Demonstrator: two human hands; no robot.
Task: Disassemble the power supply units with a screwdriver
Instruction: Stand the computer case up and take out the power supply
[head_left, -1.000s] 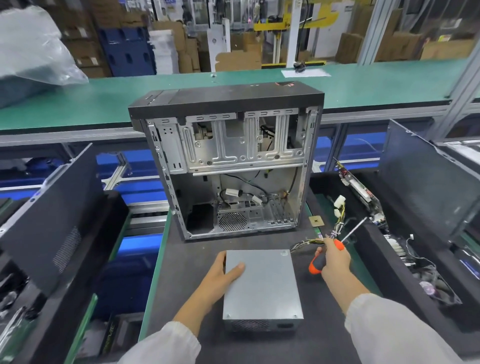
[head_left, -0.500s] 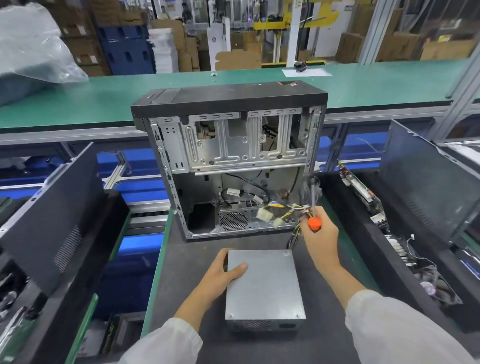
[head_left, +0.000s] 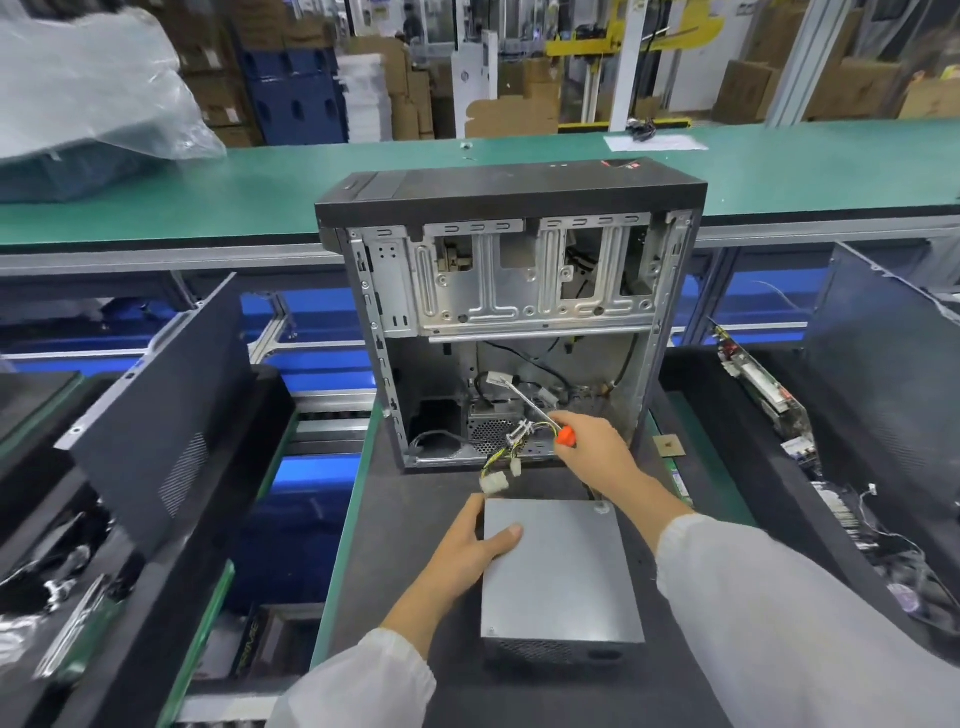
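Screwdriver (head_left: 540, 415) and cables (head_left: 501, 460) have swung left into the case (head_left: 511, 322)

The only lettering that can be made out is "PRIME", in pale slanted capitals running up the side of a dark box (head_left: 249, 647) that stands in the gap below the left edge of the work table (head_left: 395, 519). A red mark (head_left: 621, 164) sits on the black top of the computer case (head_left: 511, 189), and a white sticker (head_left: 601, 509) on the far corner of the power supply unit (head_left: 558, 571), but both are too small and blurred to read. Labels on the circuit boards (head_left: 753, 379) in the right-hand bin are likewise illegible.
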